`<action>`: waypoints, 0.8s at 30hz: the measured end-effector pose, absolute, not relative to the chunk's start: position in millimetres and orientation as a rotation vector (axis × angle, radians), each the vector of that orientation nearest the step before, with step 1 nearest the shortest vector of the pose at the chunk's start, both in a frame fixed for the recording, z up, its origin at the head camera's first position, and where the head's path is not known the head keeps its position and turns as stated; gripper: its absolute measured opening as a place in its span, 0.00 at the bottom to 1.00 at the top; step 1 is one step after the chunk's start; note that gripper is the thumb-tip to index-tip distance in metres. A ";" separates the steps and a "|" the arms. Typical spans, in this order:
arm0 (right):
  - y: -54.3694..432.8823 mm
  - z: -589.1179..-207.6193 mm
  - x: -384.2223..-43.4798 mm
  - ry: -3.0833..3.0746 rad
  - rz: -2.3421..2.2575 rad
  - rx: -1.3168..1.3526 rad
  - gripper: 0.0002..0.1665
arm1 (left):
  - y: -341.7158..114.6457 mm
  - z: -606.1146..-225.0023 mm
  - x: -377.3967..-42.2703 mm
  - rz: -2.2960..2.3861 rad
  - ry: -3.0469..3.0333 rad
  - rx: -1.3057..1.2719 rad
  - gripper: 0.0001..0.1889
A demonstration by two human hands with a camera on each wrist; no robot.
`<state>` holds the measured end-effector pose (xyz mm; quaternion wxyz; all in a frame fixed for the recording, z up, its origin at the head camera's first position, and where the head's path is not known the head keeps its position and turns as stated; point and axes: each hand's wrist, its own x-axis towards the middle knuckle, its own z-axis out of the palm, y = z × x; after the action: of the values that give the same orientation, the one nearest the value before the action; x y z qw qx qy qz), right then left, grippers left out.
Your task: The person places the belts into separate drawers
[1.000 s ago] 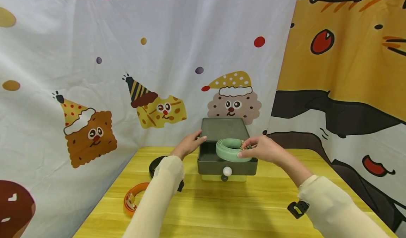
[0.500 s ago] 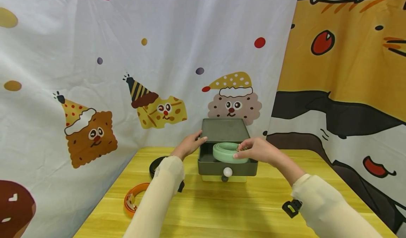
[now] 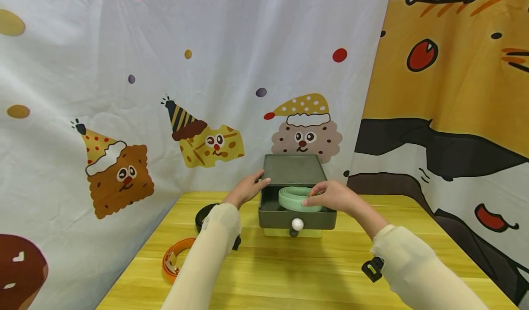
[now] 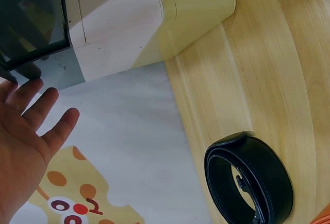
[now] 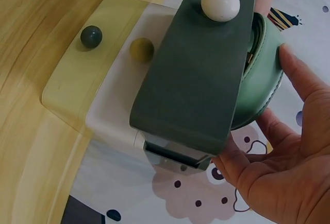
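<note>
A small stacked drawer box [image 3: 294,170] has its dark green top drawer [image 3: 274,219] pulled out, a white ball knob on the front. My right hand [image 3: 340,197] pinches a coiled light green belt [image 3: 292,203] between thumb and fingers, near its buckle end. The coil sits low within the drawer, its upper part above the front wall. In the right wrist view the belt [image 5: 264,90] rises behind the drawer front, thumb on its outer side. My left hand [image 3: 246,189] rests at the box's upper left side, its fingers [image 4: 36,113] spread and fairly straight.
On the wooden table [image 3: 285,273], left of the box, lie a coiled black belt [image 4: 273,177] and a coiled orange belt [image 3: 167,266] nearer the front. Lower drawers in white and pale yellow [image 5: 98,54] stay closed. A cartoon-print cloth [image 3: 231,94] hangs directly behind the box.
My right hand has lowered the green belt from above the drawer down into it, shifting slightly left. The left hand keeps its place at the box.
</note>
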<state>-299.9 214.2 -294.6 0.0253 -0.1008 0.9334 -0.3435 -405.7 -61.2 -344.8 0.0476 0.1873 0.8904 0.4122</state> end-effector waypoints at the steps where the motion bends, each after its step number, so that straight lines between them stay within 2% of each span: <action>1: 213.0 -295.3 -300.6 2.898 -1.053 -0.302 0.27 | -61.3 -344.7 -405.7 1.258 2.714 0.570 0.35; 15: 192.0 -311.1 -303.1 3.075 -0.910 -0.234 0.19 | -61.1 -344.2 -405.7 1.241 2.721 0.579 0.36; 24: 193.4 -316.1 -301.0 3.157 -1.033 -0.289 0.28 | -62.1 -343.8 -405.1 1.258 2.712 0.579 0.36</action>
<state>-301.0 193.4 -316.1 -0.0962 -0.0861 0.9425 -0.3084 -405.1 -62.1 -343.8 0.0483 0.1898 0.8896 0.4127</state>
